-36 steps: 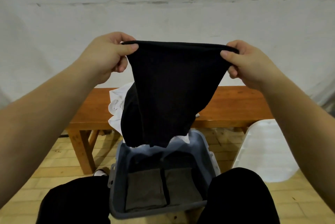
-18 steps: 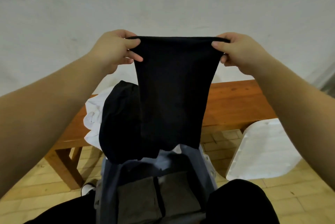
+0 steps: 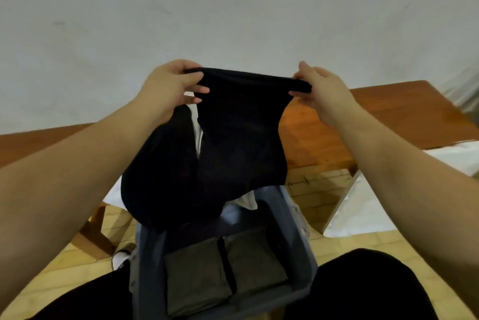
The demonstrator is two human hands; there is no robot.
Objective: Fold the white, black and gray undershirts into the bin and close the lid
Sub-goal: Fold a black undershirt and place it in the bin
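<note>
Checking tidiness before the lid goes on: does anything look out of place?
White cloth droops over the bin's far rim, which could foul the lid propped on the floor beside it.

Pale, scuffed wall (image 3: pixel 233 8) across the whole upper half, from nine through twelve to three o'clock. Reddish-brown wooden bench (image 3: pixel 375 117) along its foot, with a leg (image 3: pixel 96 231) showing toward eight o'clock. Yellowish brick-pattern tiled floor (image 3: pixel 344 252) below, toward four and seven o'clock. Dim, even light throughout.

Both hands lowered black undershirt (image 3: pixel 241 133) toward bin (image 3: pixel 300 218); top edge narrower, sagging; hem bunching.
</note>
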